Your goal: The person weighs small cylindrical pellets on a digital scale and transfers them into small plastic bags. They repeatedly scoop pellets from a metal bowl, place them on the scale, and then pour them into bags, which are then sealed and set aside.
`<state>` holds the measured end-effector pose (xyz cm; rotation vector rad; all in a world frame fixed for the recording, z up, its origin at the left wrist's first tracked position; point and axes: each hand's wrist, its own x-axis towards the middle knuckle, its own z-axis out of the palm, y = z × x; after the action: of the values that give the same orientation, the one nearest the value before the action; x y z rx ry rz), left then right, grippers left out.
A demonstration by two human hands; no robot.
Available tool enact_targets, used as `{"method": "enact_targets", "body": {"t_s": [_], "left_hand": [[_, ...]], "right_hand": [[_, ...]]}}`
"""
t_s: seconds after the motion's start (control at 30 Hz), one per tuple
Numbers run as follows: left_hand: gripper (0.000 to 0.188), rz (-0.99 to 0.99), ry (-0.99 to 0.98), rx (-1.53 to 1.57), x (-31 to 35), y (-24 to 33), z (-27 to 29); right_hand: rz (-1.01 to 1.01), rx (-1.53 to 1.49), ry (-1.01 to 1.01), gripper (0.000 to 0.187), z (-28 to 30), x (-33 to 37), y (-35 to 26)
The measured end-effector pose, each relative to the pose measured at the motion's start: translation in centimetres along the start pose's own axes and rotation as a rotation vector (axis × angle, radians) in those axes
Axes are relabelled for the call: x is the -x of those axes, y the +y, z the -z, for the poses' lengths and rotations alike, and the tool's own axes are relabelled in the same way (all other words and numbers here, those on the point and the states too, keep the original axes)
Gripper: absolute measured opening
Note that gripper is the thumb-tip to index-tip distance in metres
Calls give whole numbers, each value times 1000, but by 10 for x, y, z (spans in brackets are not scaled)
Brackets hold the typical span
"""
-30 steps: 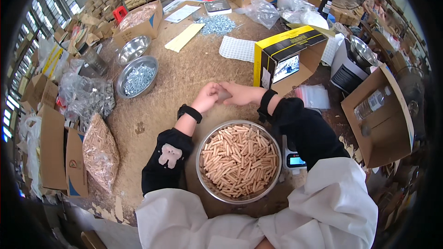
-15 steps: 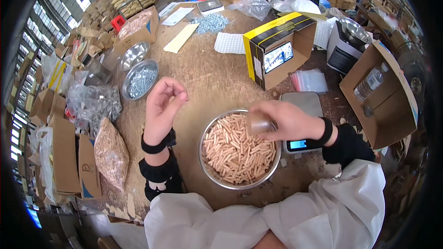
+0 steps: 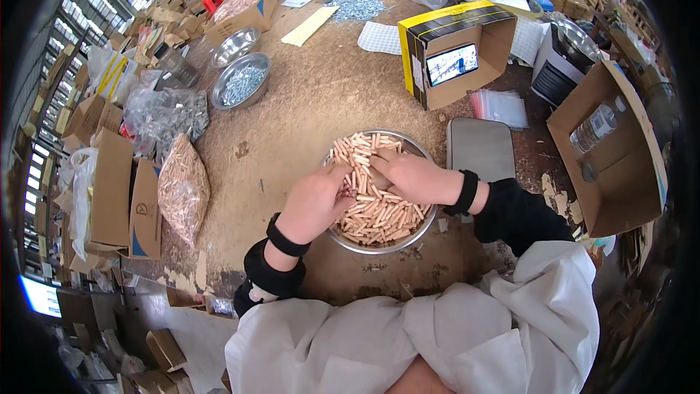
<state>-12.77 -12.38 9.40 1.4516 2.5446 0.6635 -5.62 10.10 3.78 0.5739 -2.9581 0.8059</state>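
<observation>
A round metal bowl [image 3: 362, 249] heaped with short wooden dowels [image 3: 383, 220] sits on the worn table in front of me. My left hand [image 3: 315, 203] reaches in from the left side, its fingers curled among the dowels with their tips partly hidden. From the right, my right hand [image 3: 417, 176] is down in the bowl too, fingers bent round a small brownish cup [image 3: 380, 178] that is mostly covered by the hand and dowels. Loose dowels pile up between the two hands.
A grey scale [image 3: 481, 147] stands right of the bowl. Behind it are plastic bags [image 3: 500, 109] and a carton holding a phone [image 3: 452, 64]. A bowl of screws [image 3: 242, 82] lies far left, above a bag of dowels [image 3: 184, 190]. An open carton [image 3: 609, 168] stands at right.
Both hands have come down into the bowl, the left moving right from beside it. The right hand's cup, raised above the dowels before, is now among them. The view has shifted.
</observation>
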Motion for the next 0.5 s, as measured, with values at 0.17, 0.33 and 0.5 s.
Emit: {"method": "enact_targets", "body": {"t_s": [0.17,0.33,0.5], "left_hand": [[39,-116,173,30,-3,-3,-28],[37,-100,106,209,-8,10,-32],[35,-96,129,394,-9,27,-19]], "right_hand": [[74,-186,19,61,4,3,2],[55,-339,24,73,2,8,10],[55,-640,66,71,3,13,11]]}}
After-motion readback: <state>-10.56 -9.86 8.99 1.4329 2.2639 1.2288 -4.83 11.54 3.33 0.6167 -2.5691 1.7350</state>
